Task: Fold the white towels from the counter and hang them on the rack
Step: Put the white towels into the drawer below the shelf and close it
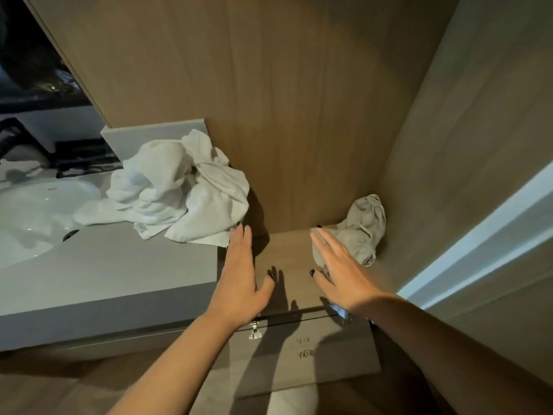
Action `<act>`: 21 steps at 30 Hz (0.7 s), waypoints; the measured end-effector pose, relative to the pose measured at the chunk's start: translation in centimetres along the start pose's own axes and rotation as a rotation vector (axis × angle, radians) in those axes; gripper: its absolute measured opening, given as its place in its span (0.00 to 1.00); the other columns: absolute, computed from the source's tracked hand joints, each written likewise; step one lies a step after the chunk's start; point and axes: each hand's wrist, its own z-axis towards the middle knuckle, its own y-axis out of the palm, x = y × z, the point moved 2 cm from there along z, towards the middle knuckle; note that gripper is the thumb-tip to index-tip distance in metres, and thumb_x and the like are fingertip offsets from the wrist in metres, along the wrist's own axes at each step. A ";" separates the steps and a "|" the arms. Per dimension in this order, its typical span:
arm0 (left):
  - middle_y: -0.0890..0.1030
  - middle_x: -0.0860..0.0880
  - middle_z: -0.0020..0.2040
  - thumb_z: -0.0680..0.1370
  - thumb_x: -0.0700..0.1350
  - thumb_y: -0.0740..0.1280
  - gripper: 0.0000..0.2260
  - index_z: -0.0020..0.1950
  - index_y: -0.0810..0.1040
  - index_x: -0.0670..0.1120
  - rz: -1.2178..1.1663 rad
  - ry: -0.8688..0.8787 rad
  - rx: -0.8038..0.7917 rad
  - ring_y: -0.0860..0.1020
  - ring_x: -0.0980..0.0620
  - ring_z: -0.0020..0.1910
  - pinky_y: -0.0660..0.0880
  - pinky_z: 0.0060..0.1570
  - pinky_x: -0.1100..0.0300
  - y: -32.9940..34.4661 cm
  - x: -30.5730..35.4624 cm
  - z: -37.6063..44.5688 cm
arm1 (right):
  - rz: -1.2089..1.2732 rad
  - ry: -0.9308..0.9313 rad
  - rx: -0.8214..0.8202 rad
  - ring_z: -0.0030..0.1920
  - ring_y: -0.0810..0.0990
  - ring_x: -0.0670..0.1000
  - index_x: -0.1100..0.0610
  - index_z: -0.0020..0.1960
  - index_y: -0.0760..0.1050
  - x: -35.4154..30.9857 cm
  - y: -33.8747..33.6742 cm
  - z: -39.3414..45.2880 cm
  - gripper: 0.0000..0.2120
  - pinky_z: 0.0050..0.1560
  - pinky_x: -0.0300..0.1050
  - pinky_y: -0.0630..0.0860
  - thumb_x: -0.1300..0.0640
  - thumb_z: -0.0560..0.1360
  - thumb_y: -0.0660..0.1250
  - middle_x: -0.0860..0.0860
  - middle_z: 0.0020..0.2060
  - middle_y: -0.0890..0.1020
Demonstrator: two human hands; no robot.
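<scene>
I am reaching my left hand (241,277) and right hand (338,272) out flat, fingers wide and holding nothing, toward the crumpled white towels (176,193) lying heaped on the counter (113,265) at far left, ready for gathering and folding them.

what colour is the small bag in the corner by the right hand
Pale grey-beige, seen in the head view: the bag just beyond the right hand.
</scene>
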 end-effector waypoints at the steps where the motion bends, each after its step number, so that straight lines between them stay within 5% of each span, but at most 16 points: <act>1: 0.37 0.51 0.80 0.78 0.45 0.67 0.43 0.80 0.38 0.46 0.005 0.011 -0.035 0.36 0.56 0.78 0.42 0.77 0.57 0.7 -0.1 -0.2 | 0.004 0.040 0.000 0.78 0.45 0.46 0.50 0.80 0.42 0.5 0.6 -0.6 0.36 0.78 0.47 0.51 0.53 0.81 0.60 0.46 0.79 0.44; 7: 0.36 0.55 0.79 0.78 0.46 0.67 0.44 0.79 0.35 0.48 0.009 0.033 -0.239 0.34 0.56 0.77 0.40 0.77 0.57 4.8 -2.0 -1.6 | 0.061 0.199 0.013 0.78 0.53 0.52 0.52 0.80 0.47 2.9 4.7 -4.2 0.35 0.74 0.52 0.64 0.55 0.79 0.61 0.51 0.79 0.50; 15: 0.38 0.59 0.76 0.81 0.45 0.64 0.38 0.80 0.39 0.48 0.051 0.043 -0.400 0.36 0.59 0.76 0.41 0.76 0.58 10.2 -5.0 -4.6 | 0.062 0.355 -0.125 0.79 0.44 0.49 0.51 0.80 0.39 7.0 10.5 -7.8 0.35 0.76 0.55 0.58 0.51 0.82 0.58 0.47 0.79 0.41; 21: 0.42 0.51 0.81 0.82 0.49 0.60 0.35 0.80 0.40 0.47 0.069 -0.010 -0.429 0.38 0.57 0.78 0.42 0.76 0.60 16.7 -9.0 -6.3 | 0.232 0.448 -0.125 0.79 0.47 0.50 0.52 0.80 0.44 10.7 16.8 -6.9 0.34 0.75 0.49 0.55 0.53 0.82 0.60 0.48 0.79 0.47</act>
